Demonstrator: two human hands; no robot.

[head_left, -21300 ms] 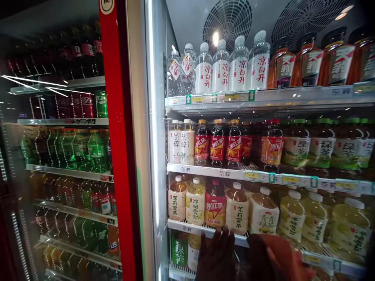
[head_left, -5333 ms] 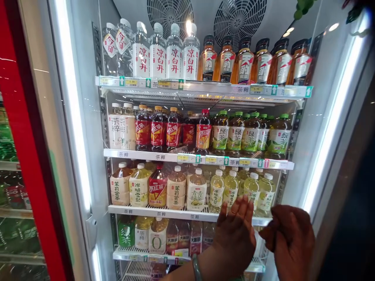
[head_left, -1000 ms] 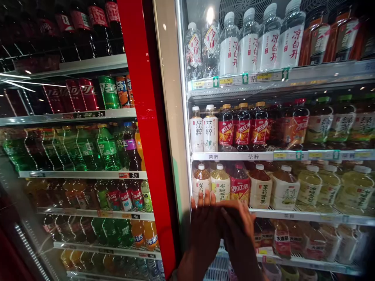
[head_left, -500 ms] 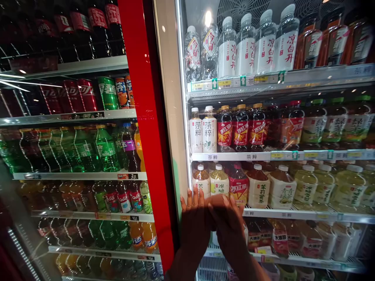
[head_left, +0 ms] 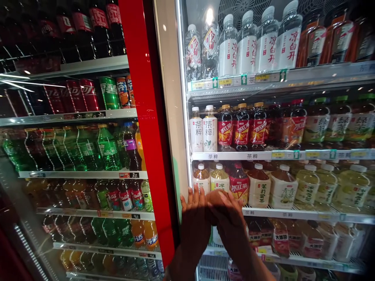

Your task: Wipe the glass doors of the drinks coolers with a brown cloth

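My left hand [head_left: 194,220] is raised in front of the right-hand drinks cooler, back toward me, fingers stretched upward and a little apart. Close beside it, my right hand [head_left: 230,218] leans inward with its fingers extended. The two hands meet or overlap around the thumbs; whether they touch the cooler's glass I cannot tell. Neither holds anything that shows. Just beyond the fingertips stand a white-capped tea bottle [head_left: 201,177], a similar bottle with a pale yellow label [head_left: 219,176] and a large red-labelled bottle [head_left: 239,183], their lower parts partly hidden by the hands.
A red door frame [head_left: 143,97] and a beige post [head_left: 169,117] separate the two coolers. At left, shelves hold cola cans [head_left: 88,95] and green soda bottles [head_left: 108,146]. Clear water bottles [head_left: 268,39] fill the upper right shelf; bottled teas [head_left: 241,127] stand below.
My right hand's fingers have stretched out slightly further and risen a little. My left hand stays almost in place. The view has shifted very slightly.
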